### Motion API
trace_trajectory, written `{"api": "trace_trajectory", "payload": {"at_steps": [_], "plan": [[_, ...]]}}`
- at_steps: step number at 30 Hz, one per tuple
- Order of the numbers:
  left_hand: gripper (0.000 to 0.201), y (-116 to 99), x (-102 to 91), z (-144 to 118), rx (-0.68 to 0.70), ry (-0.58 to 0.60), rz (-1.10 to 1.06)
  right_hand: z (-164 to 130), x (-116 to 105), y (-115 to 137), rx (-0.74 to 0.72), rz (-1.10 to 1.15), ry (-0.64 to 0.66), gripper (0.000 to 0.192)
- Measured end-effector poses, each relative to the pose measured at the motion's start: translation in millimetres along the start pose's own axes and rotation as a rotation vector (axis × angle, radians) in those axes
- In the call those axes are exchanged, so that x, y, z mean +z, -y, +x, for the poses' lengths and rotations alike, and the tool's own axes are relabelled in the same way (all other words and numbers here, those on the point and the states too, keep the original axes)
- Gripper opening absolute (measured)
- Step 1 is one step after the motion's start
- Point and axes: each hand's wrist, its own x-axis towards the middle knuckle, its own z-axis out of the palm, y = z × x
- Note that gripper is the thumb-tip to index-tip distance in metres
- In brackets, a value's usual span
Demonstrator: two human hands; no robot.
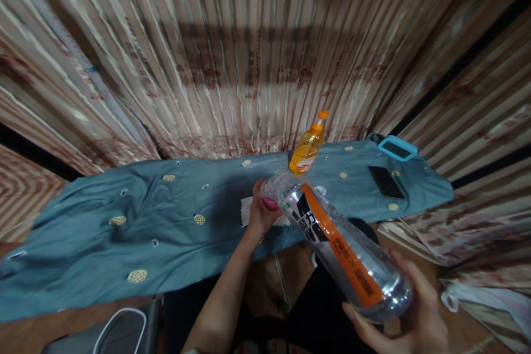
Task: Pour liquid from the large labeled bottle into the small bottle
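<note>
My right hand [409,310] grips the base of a large clear plastic bottle [338,243] with a silver, black and orange label. The bottle is tilted, its base toward me and its upper end pointing away to the left. My left hand [263,214] is closed around a small clear plastic container [276,183] with a pink part, close by the bottle's upper end. Whether the two touch, I cannot tell. Under my left hand lies a white scallop-edged piece [246,210], partly covered. Just beyond stands an orange pump bottle [307,149].
A blue-green patterned cloth [174,249] covers the long table. On its right side are a black phone [386,182] and a blue-framed device [397,147]. Pleated curtains [232,55] hang behind. A grey object with a white cable [120,312] sits at lower left.
</note>
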Motion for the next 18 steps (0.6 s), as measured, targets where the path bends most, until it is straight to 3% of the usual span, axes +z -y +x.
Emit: {"api": "trace_trajectory", "payload": {"at_steps": [6,11,18], "plan": [[0.1,4.8,-0.7,1.2,-0.018,0.013,0.026,0.6,4.0,1.4,-0.011,-0.013,0.005,0.104],[0.104,10.1,1.0,2.9,0.019,-0.041,0.041,1.5,3.8,0.8,0.018,0.002,0.018,0.101],[0.099,-1.6,-2.7,-0.7,0.055,-0.032,0.074,3.0,-0.9,-2.4,0.043,-0.011,0.044,0.099]]}}
